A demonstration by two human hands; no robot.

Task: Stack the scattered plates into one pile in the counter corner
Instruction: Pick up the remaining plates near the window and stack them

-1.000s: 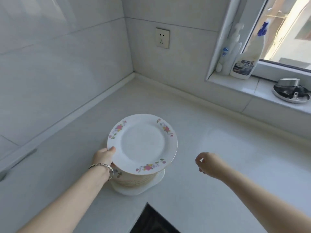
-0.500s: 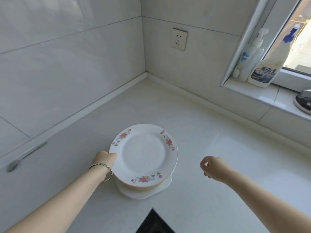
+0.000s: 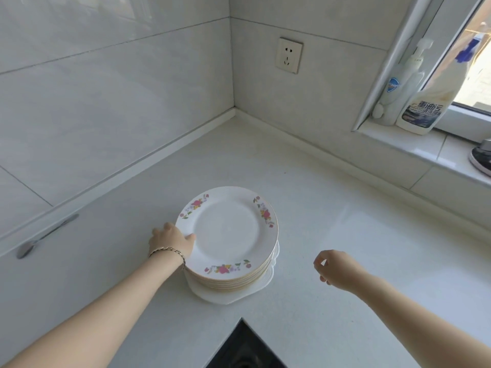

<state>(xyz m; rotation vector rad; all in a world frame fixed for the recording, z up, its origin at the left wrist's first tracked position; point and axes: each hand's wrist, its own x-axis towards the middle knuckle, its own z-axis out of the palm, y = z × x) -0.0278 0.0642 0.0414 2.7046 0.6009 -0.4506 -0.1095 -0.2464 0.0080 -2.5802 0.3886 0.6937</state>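
Note:
A pile of several white plates with flower prints and gold rims (image 3: 228,232) rests on a larger plain white plate (image 3: 236,296) on the pale counter (image 3: 318,197). My left hand (image 3: 170,241), with a bracelet at the wrist, grips the left rim of the pile, thumb on the top plate. My right hand (image 3: 336,269) hovers to the right of the pile, apart from it, fingers loosely curled and holding nothing. The counter corner (image 3: 235,112) lies beyond the pile, at some distance from it.
A wall socket (image 3: 289,55) sits above the corner. On the window sill (image 3: 425,152) at right stand a pump bottle (image 3: 398,86) and a cleaner bottle (image 3: 427,102); a dark object (image 3: 482,158) lies at the far right. A black hob corner (image 3: 244,349) shows at the bottom edge.
The top plate, held tilted and raised a second ago, has come down flat onto the pile. The view has shifted, so the corner and sill sit further right. My right hand stays hovering.

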